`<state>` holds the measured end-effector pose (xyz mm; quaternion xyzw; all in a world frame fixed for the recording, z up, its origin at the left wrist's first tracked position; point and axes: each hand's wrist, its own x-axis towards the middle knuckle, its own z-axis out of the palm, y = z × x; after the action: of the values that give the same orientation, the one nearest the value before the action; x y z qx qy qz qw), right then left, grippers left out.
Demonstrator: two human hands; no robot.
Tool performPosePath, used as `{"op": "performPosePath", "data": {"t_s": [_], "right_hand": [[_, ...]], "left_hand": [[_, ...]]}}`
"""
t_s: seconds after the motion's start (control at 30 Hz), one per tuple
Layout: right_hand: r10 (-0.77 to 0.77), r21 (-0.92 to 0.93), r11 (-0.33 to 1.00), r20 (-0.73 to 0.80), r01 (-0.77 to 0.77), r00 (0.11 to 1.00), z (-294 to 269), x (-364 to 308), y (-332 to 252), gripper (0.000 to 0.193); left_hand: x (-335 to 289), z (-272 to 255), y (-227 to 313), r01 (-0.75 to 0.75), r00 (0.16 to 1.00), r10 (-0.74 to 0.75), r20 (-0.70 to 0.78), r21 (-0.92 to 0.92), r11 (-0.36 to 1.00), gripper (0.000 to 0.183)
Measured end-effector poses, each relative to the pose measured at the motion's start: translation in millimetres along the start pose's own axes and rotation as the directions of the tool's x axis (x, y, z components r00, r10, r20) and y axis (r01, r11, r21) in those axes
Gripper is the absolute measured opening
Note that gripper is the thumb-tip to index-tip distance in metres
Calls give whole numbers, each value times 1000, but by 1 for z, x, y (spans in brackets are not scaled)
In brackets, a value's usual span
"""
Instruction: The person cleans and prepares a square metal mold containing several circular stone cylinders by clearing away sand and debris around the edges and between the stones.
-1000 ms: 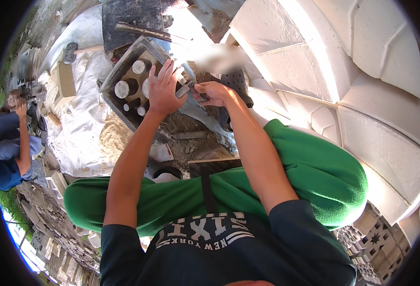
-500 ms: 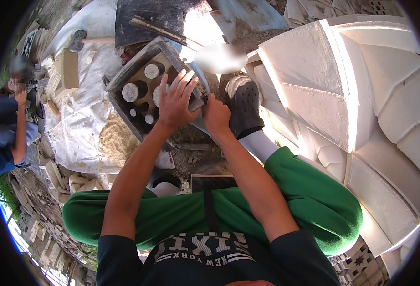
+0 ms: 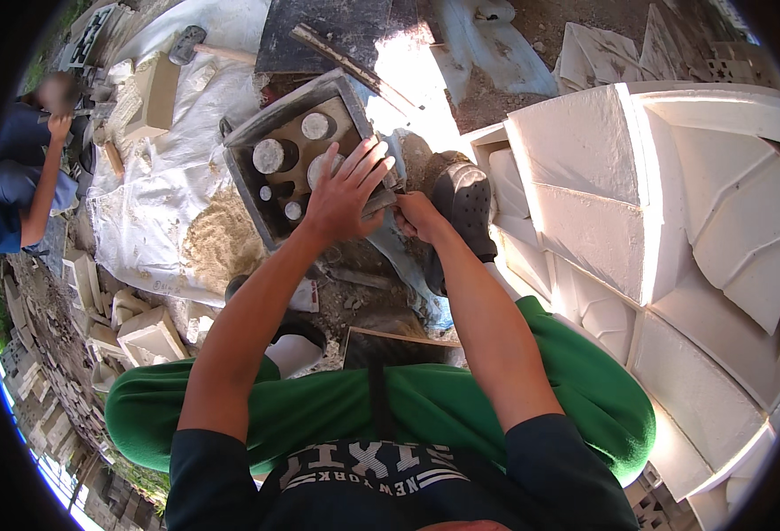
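Note:
A square grey mould frame lies on the ground in front of me, with round pale plugs standing inside it. My left hand rests flat on the mould's near right corner, fingers spread. My right hand is closed around a thin flat tool at the mould's near edge, next to my dark shoe. Most of the tool is hidden under my left hand. My green trousers fill the lower part of the view.
Stacked white cast blocks rise close on my right. A white sheet with a heap of sand lies left of the mould. Another person in blue crouches at far left. A dark slab and a hammer lie beyond.
My head has tipped, so the mould sits lower in view. My left hand stays pressed on the mould's corner while my right hand has dropped down to the mould's near edge.

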<state>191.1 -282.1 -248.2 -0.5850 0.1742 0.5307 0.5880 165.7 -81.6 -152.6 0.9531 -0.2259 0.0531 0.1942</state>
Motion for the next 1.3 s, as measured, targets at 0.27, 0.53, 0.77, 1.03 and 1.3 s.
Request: {"op": "performPosePath", "data": {"t_s": [0.27,0.53,0.77,1.03,1.3], "right_hand": [[-404,-645,757,-586,-103,702,65,-25,-5,21],[-76,5,997,-53,76,996,6,-39,-5,34],[2,-258,966,-89,-25,996,6,-42,-27,18],[-583,-849,471,-504,-240,638,65,-46,-11,29],[-529,-877,480,-288,2,798,34,-45,1,42]], "left_hand": [[-7,5,0,121,988,-131,-83,-116,986,84],[-10,8,-2,139,983,-154,-100,-144,980,86],[-13,12,-5,116,986,-130,-101,-136,984,89],[-14,15,-4,141,981,-151,-121,-87,986,84],[-8,15,0,115,984,-119,-134,-37,993,79]]}}
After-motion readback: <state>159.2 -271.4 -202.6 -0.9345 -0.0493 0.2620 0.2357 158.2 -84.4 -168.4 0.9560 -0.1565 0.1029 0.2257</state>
